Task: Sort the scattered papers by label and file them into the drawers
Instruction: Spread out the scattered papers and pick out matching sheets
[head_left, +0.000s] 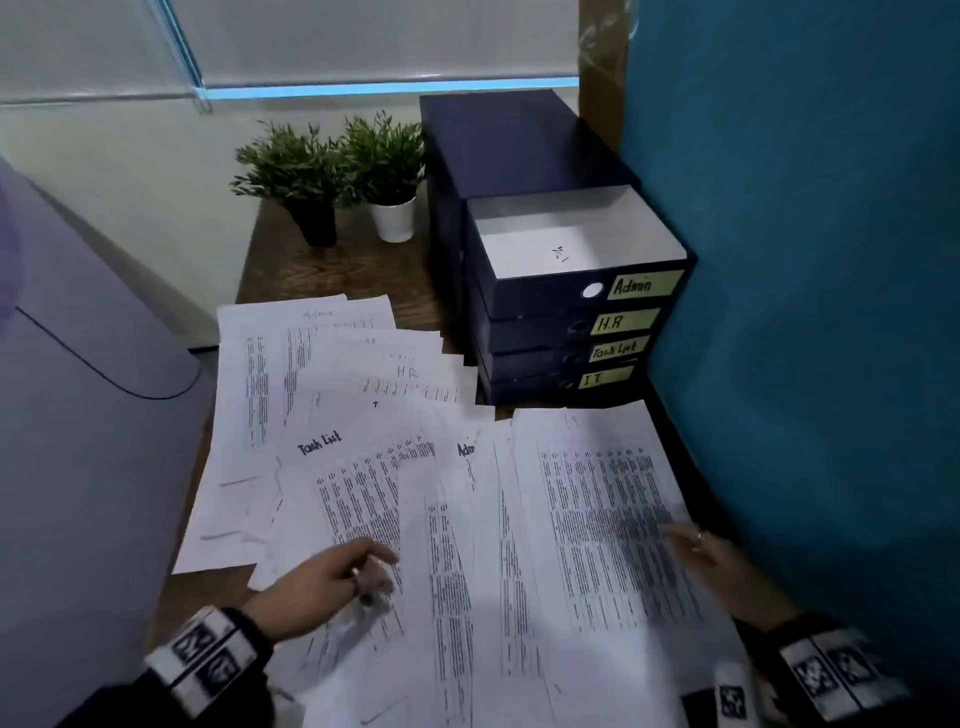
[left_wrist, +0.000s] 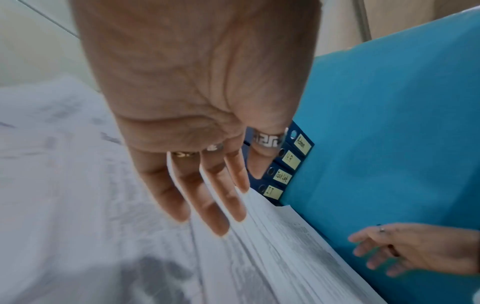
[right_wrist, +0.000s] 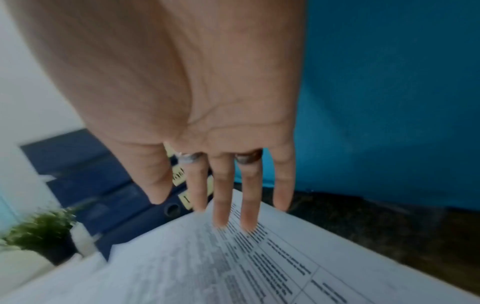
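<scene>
Head view: printed papers (head_left: 415, 493) lie fanned and overlapping over the near half of a dark wooden desk (head_left: 332, 270), handwritten labels showing on some — "Task List", "H.R", "Admin", and a faint "IT" on the rightmost sheet (head_left: 597, 519). Left hand (head_left: 322, 582) sits over the Task List sheet (head_left: 343, 499) at near left, fingers loosely extended, gripping nothing; whether the tips touch the paper can't be told. Right hand (head_left: 711, 556) hovers at the right edge of the IT sheet, fingers straight and spread, holding nothing. Left wrist view shows the same: left fingers (left_wrist: 207, 197) straight and slightly parted above the papers, rings on several. Right wrist view: right fingers (right_wrist: 223, 197) extended over the corner of the printed sheet, contact unclear from blur. Dark blue drawer unit (head_left: 519, 171) stands far right against a teal partition (head_left: 805, 260), four drawers with yellow labels Admin, H.R, Task List, IT from top to bottom. Admin drawer (head_left: 576, 249) is pulled out, a white sheet lying inside. The other three are shut. Two small potted plants (head_left: 337, 171) stand far left of the unit, one in a black pot, one in a white. A grey chair back (head_left: 88, 415) fills the left side.
</scene>
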